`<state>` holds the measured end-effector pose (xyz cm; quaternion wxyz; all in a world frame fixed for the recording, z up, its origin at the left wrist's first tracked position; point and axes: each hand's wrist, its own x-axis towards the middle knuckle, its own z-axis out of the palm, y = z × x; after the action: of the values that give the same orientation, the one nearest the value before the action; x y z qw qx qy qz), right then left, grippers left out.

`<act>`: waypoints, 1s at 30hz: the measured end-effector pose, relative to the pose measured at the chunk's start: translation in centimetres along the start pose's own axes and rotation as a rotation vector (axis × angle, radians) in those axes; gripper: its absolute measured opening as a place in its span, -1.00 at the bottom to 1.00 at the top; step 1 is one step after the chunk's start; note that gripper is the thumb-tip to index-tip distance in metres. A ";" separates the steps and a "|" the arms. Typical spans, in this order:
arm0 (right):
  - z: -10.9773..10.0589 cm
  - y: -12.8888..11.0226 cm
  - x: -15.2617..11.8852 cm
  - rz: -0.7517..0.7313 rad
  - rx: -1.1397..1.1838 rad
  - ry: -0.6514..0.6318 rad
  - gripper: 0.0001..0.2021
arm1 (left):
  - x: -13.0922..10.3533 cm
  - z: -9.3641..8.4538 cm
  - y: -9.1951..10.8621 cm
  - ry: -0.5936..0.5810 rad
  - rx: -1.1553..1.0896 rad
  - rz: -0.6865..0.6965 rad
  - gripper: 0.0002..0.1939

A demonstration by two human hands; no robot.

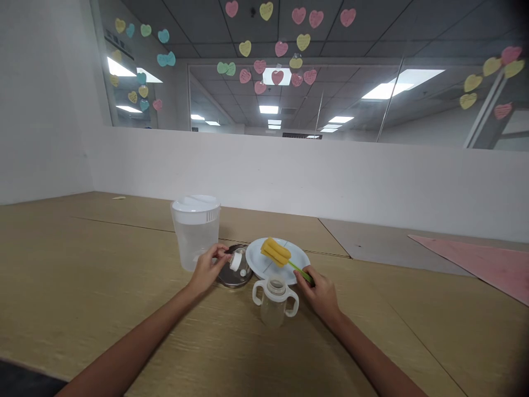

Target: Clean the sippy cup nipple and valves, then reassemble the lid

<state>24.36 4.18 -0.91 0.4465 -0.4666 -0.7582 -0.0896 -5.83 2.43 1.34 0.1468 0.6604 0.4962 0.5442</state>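
Observation:
My right hand (321, 295) is closed round the green handle of a sponge bottle brush (276, 252). Its yellow sponge head is over a pale blue plate (303, 258). My left hand (209, 267) has its fingers pinched together above a round metal tray (235, 282); what they grip is hard to make out. Right by those fingertips is a white bottle collar (236, 261), with a small white piece (243, 273) lying on the tray. In front of the plate stands an uncapped clear baby bottle (273, 311) with two white handles.
Behind my left hand stands a translucent plastic pitcher (196, 237) with a white lid. Pink sheet (483, 264) and grey board (384, 251) lie at the right of the wooden table (103, 286). A white wall (273, 171) with a window closes off the back.

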 end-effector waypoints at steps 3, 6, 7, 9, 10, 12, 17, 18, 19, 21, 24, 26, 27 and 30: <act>0.0 0.0 0.0 -0.002 -0.004 0.002 -0.61 | 0.1 0.1 -0.5 -0.014 0.037 -0.004 -0.72; -0.1 -0.1 0.0 0.003 -0.003 -0.007 -0.61 | 0.1 0.2 -0.8 -0.015 0.058 0.024 -0.74; -0.1 -0.1 0.0 0.005 -0.003 -0.006 -0.61 | 0.1 0.2 -0.9 -0.019 0.058 0.046 -0.75; -0.1 -0.2 0.0 0.001 -0.003 -0.001 -0.61 | 0.1 0.3 -1.0 -0.041 0.047 0.074 -0.76; -0.1 -0.2 0.0 -0.002 -0.002 0.000 -0.61 | 0.1 0.3 -1.0 -0.056 0.040 0.069 -0.76; -0.1 -0.2 0.1 -0.007 0.000 0.001 -0.61 | 0.1 0.3 -1.0 -0.069 0.045 0.024 -0.74; -0.1 -0.1 0.0 -0.005 -0.001 -0.011 -0.62 | 0.0 0.4 -1.0 -0.074 0.002 0.031 -0.73; -0.1 -0.1 0.0 -0.006 -0.005 -0.008 -0.62 | 0.0 0.4 -1.0 -0.089 -0.019 0.029 -0.73; -0.1 -0.1 0.0 -0.007 -0.009 -0.004 -0.62 | 0.0 0.4 -1.0 -0.097 -0.031 0.017 -0.72; -0.1 -0.1 0.0 -0.006 -0.013 0.000 -0.61 | 0.0 0.4 -1.0 -0.080 -0.050 -0.001 -0.71; -0.1 -0.2 0.1 0.003 -0.008 -0.007 -0.60 | 0.0 0.3 -0.9 -0.072 -0.109 0.016 -0.70; -0.1 -0.2 0.1 0.006 -0.010 -0.005 -0.59 | 0.0 0.3 -0.8 -0.070 -0.099 -0.007 -0.71; -0.1 -0.2 0.1 0.006 -0.012 -0.001 -0.59 | 0.1 0.3 -0.7 -0.058 -0.083 -0.022 -0.71; -0.1 -0.2 0.1 -0.001 -0.011 -0.005 -0.60 | 0.1 0.3 -0.6 -0.014 -0.092 -0.003 -0.70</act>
<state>24.26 4.03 -0.71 0.4418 -0.4689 -0.7591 -0.0929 -5.91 2.88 0.87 0.1812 0.6560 0.4706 0.5616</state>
